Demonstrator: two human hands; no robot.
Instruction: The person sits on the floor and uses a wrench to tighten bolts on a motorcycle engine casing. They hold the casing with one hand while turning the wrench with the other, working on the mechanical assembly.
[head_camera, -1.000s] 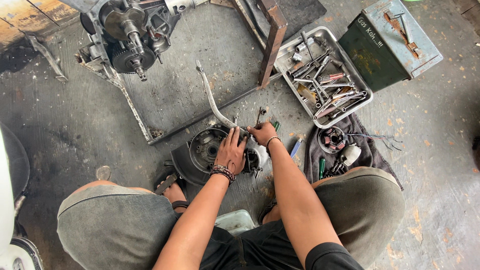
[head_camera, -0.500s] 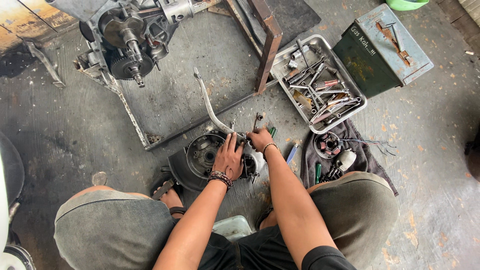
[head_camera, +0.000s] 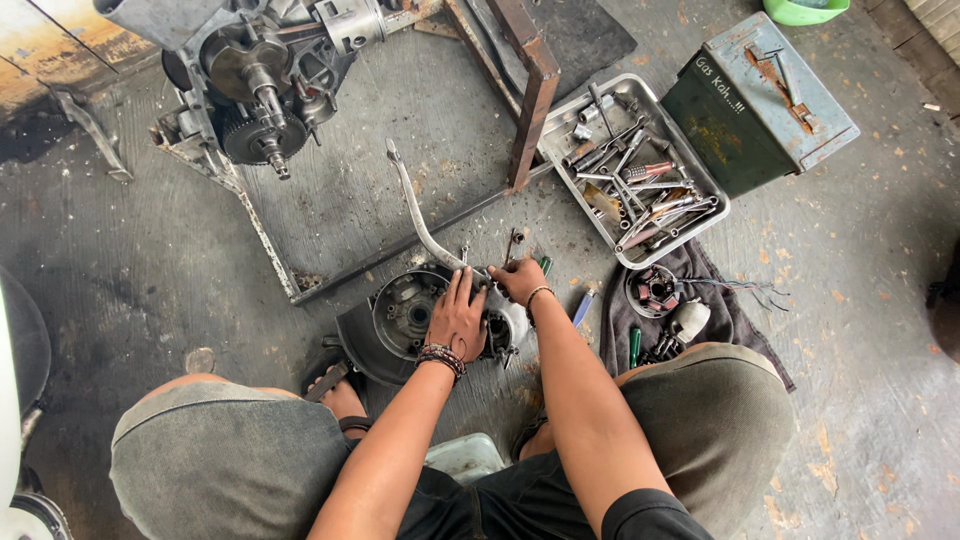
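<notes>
Head view of a person squatting over an engine side cover (head_camera: 405, 315), a round, dark cast-metal casing lying flat on the concrete floor (head_camera: 150, 260) just in front of the knees. The left hand (head_camera: 458, 320) lies palm down on the cover's right half, fingers spread and flat, pressing rather than gripping. The right hand (head_camera: 520, 280) rests at the cover's upper right edge with fingers curled around a small part there; what exactly it pinches is hidden by the fingers. A long curved kick lever (head_camera: 420, 215) rises from that same corner and points away from the person.

Judged from its look, the cover is heavy for its size, rigid, and probably oily, so slippery on the smooth faces; the rim and the lever's base offer the surest hold, while the thin mating edge would chip if dropped.

The floor is rough, stained grey concrete, level enough to keep the casing steady. Beyond it stands an engine block (head_camera: 265, 75) on a metal frame (head_camera: 530, 95). To the right lie a steel tray of tools (head_camera: 700, 215), a green metal box (head_camera: 760, 100), and a dark cloth (head_camera: 720, 320) carrying small parts. Space around the knees is tight.
</notes>
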